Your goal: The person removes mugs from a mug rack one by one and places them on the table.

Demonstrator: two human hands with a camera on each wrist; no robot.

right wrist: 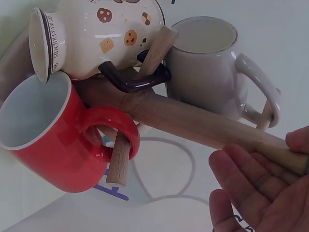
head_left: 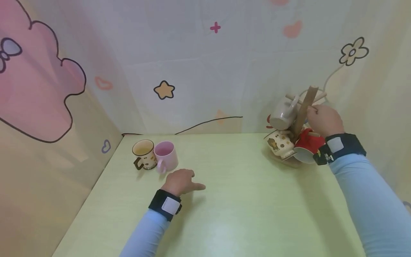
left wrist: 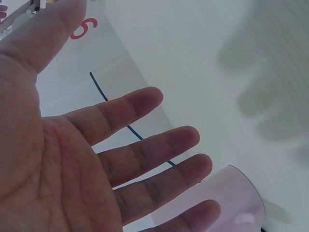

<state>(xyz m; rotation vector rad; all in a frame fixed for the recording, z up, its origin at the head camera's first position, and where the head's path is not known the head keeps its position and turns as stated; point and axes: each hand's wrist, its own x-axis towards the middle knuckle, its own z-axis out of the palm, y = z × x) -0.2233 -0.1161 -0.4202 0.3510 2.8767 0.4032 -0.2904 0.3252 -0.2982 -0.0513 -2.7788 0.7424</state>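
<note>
My left hand (head_left: 180,182) hovers over the table just right of a pink mug (head_left: 166,157), fingers spread with nothing in them. Next to that mug stands a cream patterned mug (head_left: 144,155) with a brown handle. At the far right my right hand (head_left: 325,119) holds the upper part of a wooden mug tree (right wrist: 188,116), thumb and fingers around the wood. On its pegs hang a white mug (right wrist: 205,72), a red mug (right wrist: 63,140) with a white inside, and a cream cookie-print mug (right wrist: 106,41) with a dark handle.
The pale green table (head_left: 224,200) runs back to a printed curtain (head_left: 199,60) with a star, hearts and a flower. Another curtain side (head_left: 41,185) borders the table on the left. The mug tree's round base (head_left: 290,163) stands near the back right.
</note>
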